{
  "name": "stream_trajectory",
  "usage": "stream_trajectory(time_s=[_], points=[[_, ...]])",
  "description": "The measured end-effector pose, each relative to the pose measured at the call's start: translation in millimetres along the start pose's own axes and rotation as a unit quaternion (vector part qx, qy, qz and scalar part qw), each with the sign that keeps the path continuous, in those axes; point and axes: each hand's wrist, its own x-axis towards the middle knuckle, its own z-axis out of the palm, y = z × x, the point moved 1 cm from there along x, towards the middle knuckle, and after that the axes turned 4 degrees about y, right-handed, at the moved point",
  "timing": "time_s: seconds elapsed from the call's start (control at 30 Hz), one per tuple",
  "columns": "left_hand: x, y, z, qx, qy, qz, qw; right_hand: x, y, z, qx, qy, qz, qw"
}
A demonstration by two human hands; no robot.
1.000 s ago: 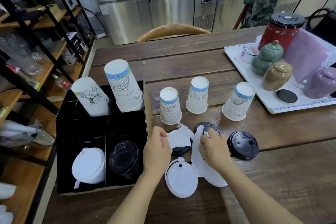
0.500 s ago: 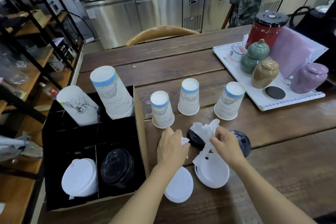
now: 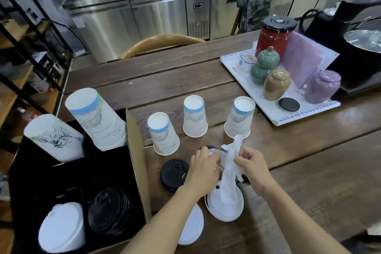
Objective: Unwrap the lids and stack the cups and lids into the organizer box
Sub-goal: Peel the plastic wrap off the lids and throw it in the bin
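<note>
Right hand (image 3: 252, 168) grip pinches the white wrapper (image 3: 231, 163), long axis upright above the white lids (image 3: 225, 206) on the table (image 3: 309, 181). Left hand (image 3: 203, 168) nips its near side; organizer box (image 3: 136, 150) lies leftward.

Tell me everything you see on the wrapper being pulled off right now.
The wrapper is thin, crinkled, whitish translucent film, pulled into a tall twisted strip. Its lower end still covers the white lids on the table; its top flares loose near a cup. The left hand and right hand pinch it from either side.
</note>
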Motion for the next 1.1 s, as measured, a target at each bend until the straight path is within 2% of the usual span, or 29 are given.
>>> stream_trajectory(time_s=[0.1,0.2,0.33,0.43,0.5,0.63,0.87,1.03,1.1], points=[[2.4,-0.2,1.1,-0.036,-0.002,0.017,0.999,3.8,-1.3,-2.3,0.050,-0.016,0.032,0.998],[4.6,1.6,1.6,-0.046,0.028,0.022,0.998,5.0,-4.7,1.3,0.052,-0.060,0.058,0.995],[2.9,-1.5,-1.4,-0.082,0.088,-0.010,0.993,7.9,-6.7,6.0,0.054,-0.094,0.056,0.992],[-3.8,-7.1,-5.2,-0.131,0.116,-0.065,0.982,6.3,-12.6,9.7,0.040,-0.104,0.044,0.993],[-13.8,-10.2,-10.6,-0.189,0.151,-0.109,0.964,6.8,-13.5,14.5,0.028,-0.094,0.044,0.994],[-44.2,-10.7,-26.0,-0.273,0.206,-0.148,0.928,1.1,-12.2,38.0,0.026,-0.141,0.036,0.989],[-107.8,-28.1,-46.5,-0.335,0.293,-0.292,0.847,-33.6,-20.6,105.3,0.116,-0.277,0.040,0.953],[-158.1,-52.8,-63.7,-0.420,0.359,-0.345,0.759,-81.0,-30.1,159.2,0.022,-0.340,0.033,0.939],[-184.1,-62.9,-72.0,-0.435,0.375,-0.354,0.738,-100.1,-31.1,179.9,-0.024,-0.336,0.026,0.941]])
